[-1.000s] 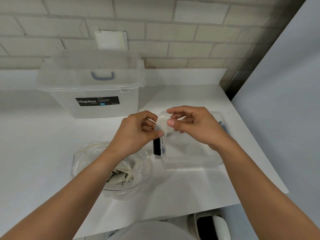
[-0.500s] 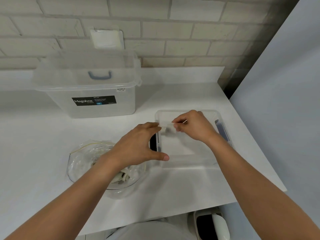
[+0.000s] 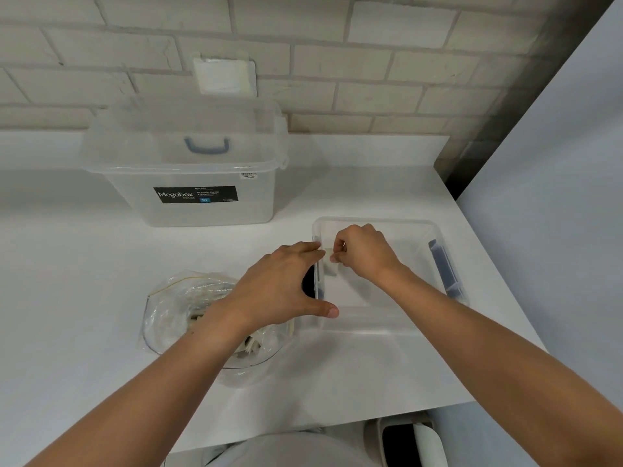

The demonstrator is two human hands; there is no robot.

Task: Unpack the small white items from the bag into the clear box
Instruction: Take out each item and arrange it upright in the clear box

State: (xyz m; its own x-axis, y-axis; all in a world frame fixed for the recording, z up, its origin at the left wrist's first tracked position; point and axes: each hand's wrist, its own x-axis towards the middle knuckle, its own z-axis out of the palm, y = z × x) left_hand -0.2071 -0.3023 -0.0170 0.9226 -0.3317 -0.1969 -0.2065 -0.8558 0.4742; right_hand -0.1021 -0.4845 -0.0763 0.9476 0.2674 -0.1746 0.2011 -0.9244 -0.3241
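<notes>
- Table (image 3: 67, 298): white, flat. Wide stretch of surface left of the bag. Front edge runs just below the bag; right edge runs close beside the clear box.
- Storage box (image 3: 188, 210): clear, lidded, black label, blue handle. Stands at the back by the brick wall, well apart from the hands.
- Bag (image 3: 175, 308): clear plastic, mouth gaping, just left of the clear box. White pieces (image 3: 251, 347) inside; left forearm crosses above it.
- Left hand (image 3: 279, 284): fingers straight and spread, gripping nothing. Fingertips at the clear box's left rim, thumb stretched toward its near-left corner.
- Small white item (image 3: 332, 266): inside the clear box, close to its left wall.
- Right hand (image 3: 365, 254): fingers curled, pinching the small white item from above.
- Clear box (image 3: 387, 221): lidless, shallow, blue-grey clips on both side walls. Open floor between the right hand and the right wall.
- Grey panel (image 3: 556, 197): upright, along the table's right edge.
</notes>
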